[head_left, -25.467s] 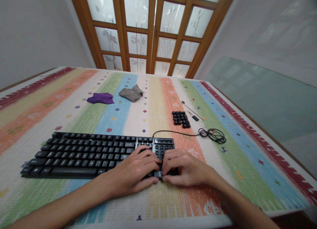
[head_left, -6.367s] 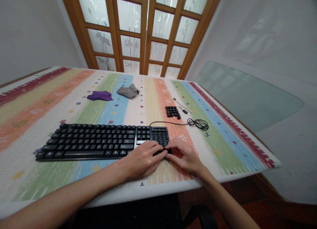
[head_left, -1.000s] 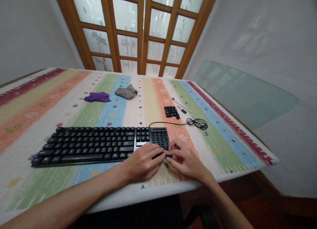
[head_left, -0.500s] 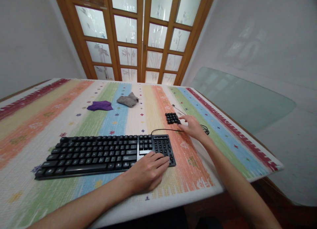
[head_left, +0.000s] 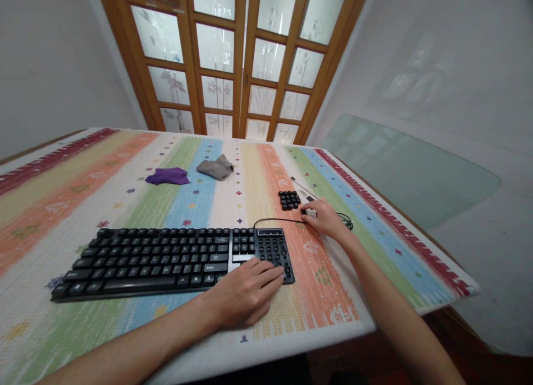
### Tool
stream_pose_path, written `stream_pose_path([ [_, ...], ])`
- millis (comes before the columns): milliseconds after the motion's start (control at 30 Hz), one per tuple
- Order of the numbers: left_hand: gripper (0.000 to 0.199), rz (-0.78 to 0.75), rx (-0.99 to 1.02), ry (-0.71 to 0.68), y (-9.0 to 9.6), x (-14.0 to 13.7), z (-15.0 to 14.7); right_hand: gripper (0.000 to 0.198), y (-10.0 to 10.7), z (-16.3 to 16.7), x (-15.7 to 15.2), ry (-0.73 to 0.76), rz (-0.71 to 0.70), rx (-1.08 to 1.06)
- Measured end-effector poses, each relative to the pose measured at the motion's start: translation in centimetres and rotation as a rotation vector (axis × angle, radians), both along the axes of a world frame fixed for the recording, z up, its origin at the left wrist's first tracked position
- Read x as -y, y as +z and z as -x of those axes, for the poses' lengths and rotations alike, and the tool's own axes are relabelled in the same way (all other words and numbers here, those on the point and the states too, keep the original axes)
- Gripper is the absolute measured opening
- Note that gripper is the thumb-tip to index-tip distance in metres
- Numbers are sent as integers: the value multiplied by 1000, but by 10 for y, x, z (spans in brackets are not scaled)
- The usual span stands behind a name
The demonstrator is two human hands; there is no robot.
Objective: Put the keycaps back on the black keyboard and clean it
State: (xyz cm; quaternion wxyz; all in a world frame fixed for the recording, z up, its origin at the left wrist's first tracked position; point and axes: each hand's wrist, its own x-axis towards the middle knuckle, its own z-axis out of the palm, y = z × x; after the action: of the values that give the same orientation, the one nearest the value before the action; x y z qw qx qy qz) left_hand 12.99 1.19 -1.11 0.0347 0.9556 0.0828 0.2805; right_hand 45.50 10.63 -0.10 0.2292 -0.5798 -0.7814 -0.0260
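Black keycap (head_left: 303,211) sits pinched in the right hand (head_left: 325,217).

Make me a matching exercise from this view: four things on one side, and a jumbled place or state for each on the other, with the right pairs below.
Column one
1. Purple crumpled cloth
2. Thin black cable
3. Bare left hand
4. Bare right hand

Column two
A. Fingertips beside the group of loose black keycaps
B. Left of the fuzzy grey cloth
C. Over the number-pad end of the long black keyboard
D. Coiled, partly hidden behind the right hand

Right pairs: 1-B, 2-D, 3-C, 4-A
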Motion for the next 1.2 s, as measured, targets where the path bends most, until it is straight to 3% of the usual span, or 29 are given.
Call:
stream_pose_path([
  [67, 32, -7, 22, -9, 0, 0, 0, 9, 4, 0, 4, -9, -3, -17],
  [167, 31, -8, 38, -26, -1, -1, 1, 20, 13, 7, 21, 27, -13, -162],
  [333, 27, -94, 8, -25, -2, 1, -1, 21, 20, 42, 83, 392, 94, -485],
  [500, 29, -153, -13, -8, 1, 4, -4, 22, 11, 68, 128, 497, 141, -506],
  [967, 31, -145, -18, -5, 0, 4, -4, 20, -7, 72, 133, 443, 24, -540],
  [1200, 28, -169, -19, 0, -2, 4, -4, 34, -10, 71, 134, 399, 151, -519],
])
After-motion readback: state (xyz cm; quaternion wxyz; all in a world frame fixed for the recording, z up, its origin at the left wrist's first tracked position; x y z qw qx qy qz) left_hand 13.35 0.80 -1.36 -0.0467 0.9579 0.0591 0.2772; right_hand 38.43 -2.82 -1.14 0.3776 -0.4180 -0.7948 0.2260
